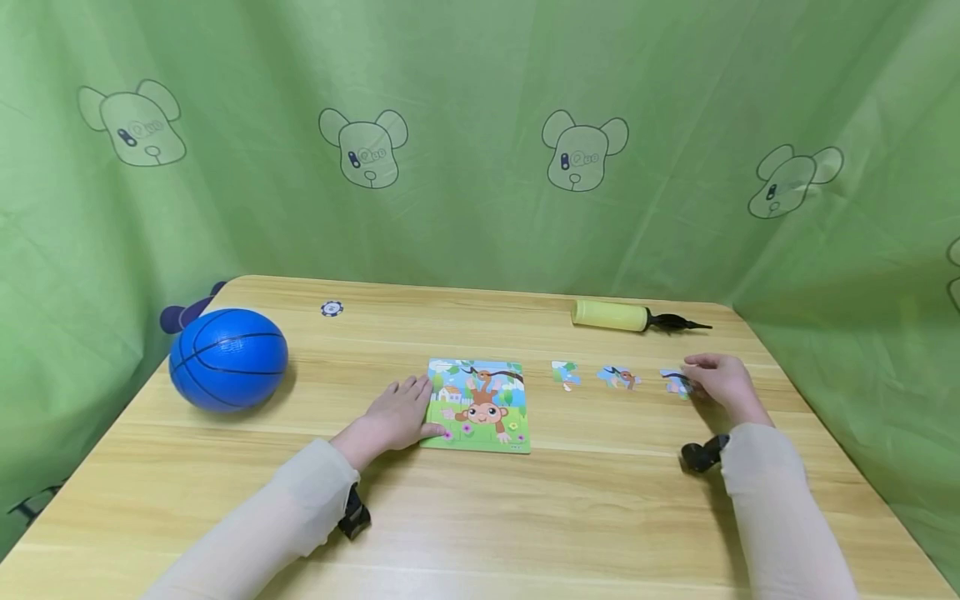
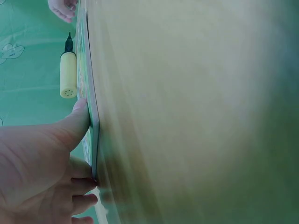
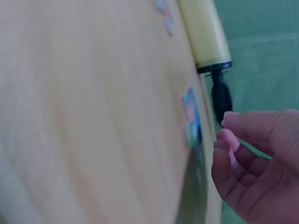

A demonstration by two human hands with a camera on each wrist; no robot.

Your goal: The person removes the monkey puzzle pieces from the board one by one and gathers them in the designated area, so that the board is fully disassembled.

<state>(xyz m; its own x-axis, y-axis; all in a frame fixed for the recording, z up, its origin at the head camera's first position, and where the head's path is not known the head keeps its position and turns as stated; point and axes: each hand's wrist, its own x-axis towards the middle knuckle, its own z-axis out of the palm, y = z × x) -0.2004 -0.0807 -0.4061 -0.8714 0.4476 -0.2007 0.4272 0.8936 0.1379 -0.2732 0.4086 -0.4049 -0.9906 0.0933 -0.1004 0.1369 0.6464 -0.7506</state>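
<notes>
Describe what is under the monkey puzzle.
Wooden table shows all around the monkey puzzle, and the left hand touches its left edge. The tabletop directly beneath is covered, so whether anything lies there cannot be seen.

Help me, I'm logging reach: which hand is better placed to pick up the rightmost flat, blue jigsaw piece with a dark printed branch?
The right hand, I'd judge: it hovers close to that jigsaw piece, apparently holding nothing. The left hand touches the square, monkey-printed puzzle board, farther away.
</notes>
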